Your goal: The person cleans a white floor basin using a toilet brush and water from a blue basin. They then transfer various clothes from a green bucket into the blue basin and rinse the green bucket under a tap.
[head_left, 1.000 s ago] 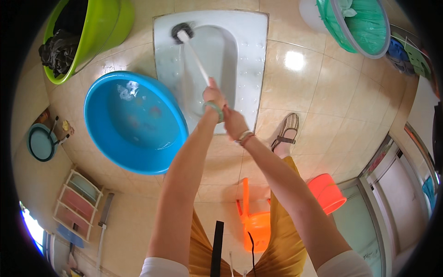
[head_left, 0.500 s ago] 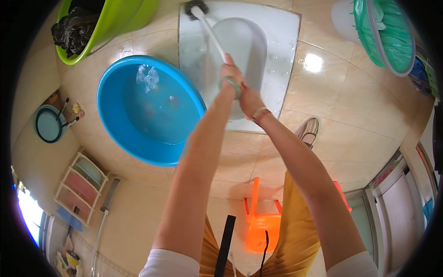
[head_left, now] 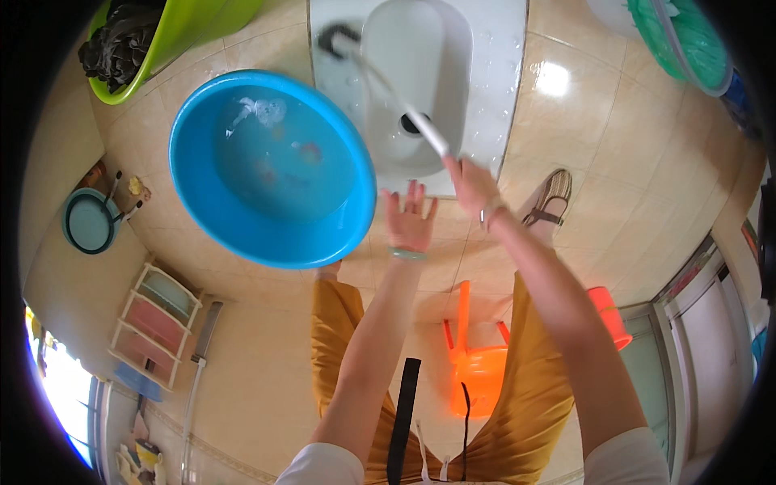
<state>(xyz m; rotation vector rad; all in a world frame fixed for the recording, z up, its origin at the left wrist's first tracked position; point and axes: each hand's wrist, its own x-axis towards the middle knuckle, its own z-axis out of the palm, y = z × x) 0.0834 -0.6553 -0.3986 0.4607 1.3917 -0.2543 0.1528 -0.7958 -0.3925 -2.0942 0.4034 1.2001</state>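
My right hand (head_left: 475, 190) is closed round the white handle of a toilet brush (head_left: 400, 101). The brush slants up to the left, and its dark, motion-blurred head rests over the left rim of the white squat toilet (head_left: 495, 105). A dark drain hole shows in the basin beside the handle. My left hand (head_left: 410, 218) holds nothing; its fingers are spread near the toilet's front edge, just right of a large blue tub (head_left: 190, 174). Cloudy water with some suds fills the lower part of that tub.
A green bucket (head_left: 174, 40) with dark cloth stands at the far left. At the far right is a bin with a green liner (head_left: 699, 40). An orange plastic stool (head_left: 481, 376) and a red bucket (head_left: 608, 318) are near my legs. Wall shelves (head_left: 158, 323) hang at left.
My left hand has let go of the brush handle and drawn back toward me with its fingers spread. My right hand has moved right, still gripping the brush, whose head has come nearer.
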